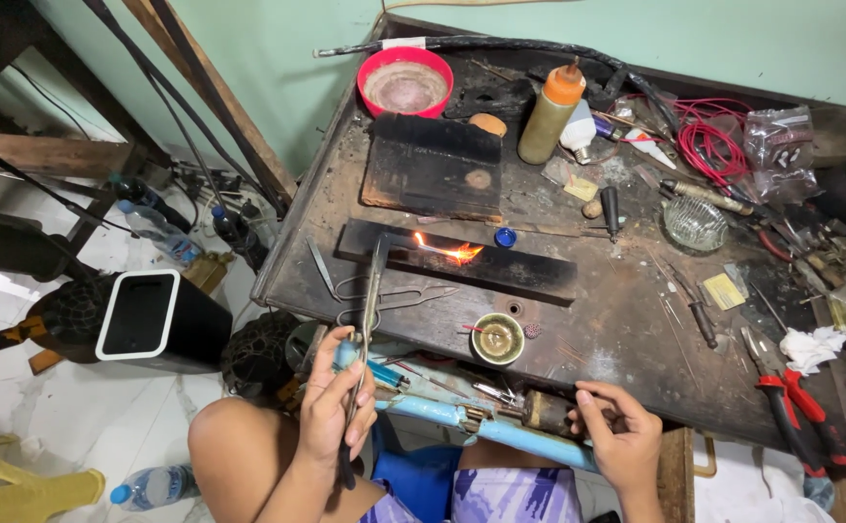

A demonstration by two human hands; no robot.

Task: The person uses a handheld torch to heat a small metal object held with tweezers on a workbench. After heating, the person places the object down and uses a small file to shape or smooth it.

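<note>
My left hand [334, 399] grips a long thin metal tool [369, 300] whose far end reaches the black charred bar [500, 273] on the workbench [626, 329]. A small orange flame [454, 253] burns on that bar beside the tool's tip. My right hand [621, 434] is at the bench's front edge, fingers closed on the end of a brown cylindrical tool [544, 412]. That tool lies by a light blue tube [524, 447] with a brass fitting. A small brass bowl [497, 339] sits between the two hands.
Metal shears [399, 295] lie left of the brass bowl. A charred board [432, 167], a red bowl [405, 84] and an orange-capped bottle [551, 114] stand further back. Red wire [713, 136], a glass dish [694, 223] and red-handled pliers [789, 399] crowd the right side. A black bin [152, 320] stands on the floor.
</note>
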